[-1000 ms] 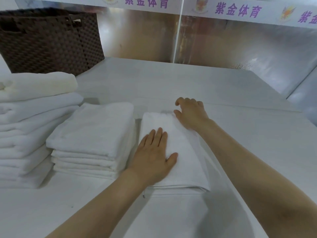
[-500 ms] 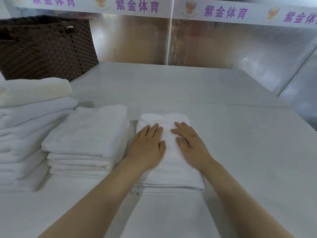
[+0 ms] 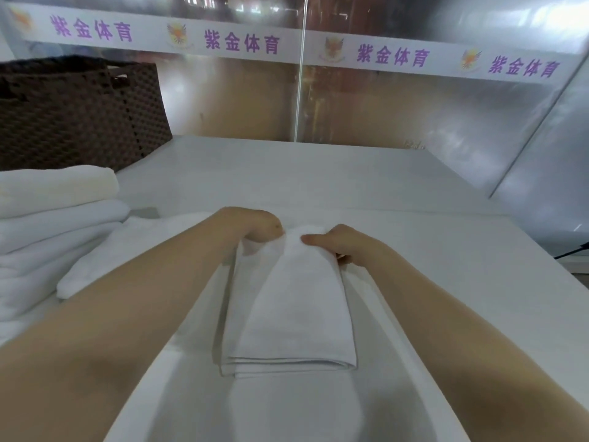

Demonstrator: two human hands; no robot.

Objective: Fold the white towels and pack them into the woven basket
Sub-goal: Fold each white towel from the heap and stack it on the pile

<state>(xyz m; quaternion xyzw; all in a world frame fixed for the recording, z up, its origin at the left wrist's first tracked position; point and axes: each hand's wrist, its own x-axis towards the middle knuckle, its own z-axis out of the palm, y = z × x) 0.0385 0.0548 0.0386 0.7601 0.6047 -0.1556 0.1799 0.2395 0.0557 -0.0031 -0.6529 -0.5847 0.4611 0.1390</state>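
The folded white towel (image 3: 290, 311) lay flat on the white counter (image 3: 446, 282) in the lower centre of the frame, its layered near edge facing the viewer. Both hands gripped its far end, which was lifted slightly off the counter. The left hand (image 3: 255, 226) held the far left corner, with its fingers curled down over the cloth and mostly hidden behind the hand. The right hand (image 3: 338, 242) held the far right corner, its thumb lying across the top of the fabric and its fingers (image 3: 342, 258) tucked beneath the edge; only their tips showed. The two hands sat near each other, with the raised fold of cloth between them.

Just beside the towel, at centre left, a pile of folded towels (image 3: 134, 250) rested on the counter, partly covered by the left forearm. A taller stack of folded towels (image 3: 54, 215) stood at the left edge of the frame. Behind that stack, in the upper left, stood the dark woven basket (image 3: 79, 113), well apart from the gripped towel. A reflective panel wall with a white banner (image 3: 318, 49) bearing purple characters ran across the top of the frame. Both forearms crossed the lower frame and flanked the towel.
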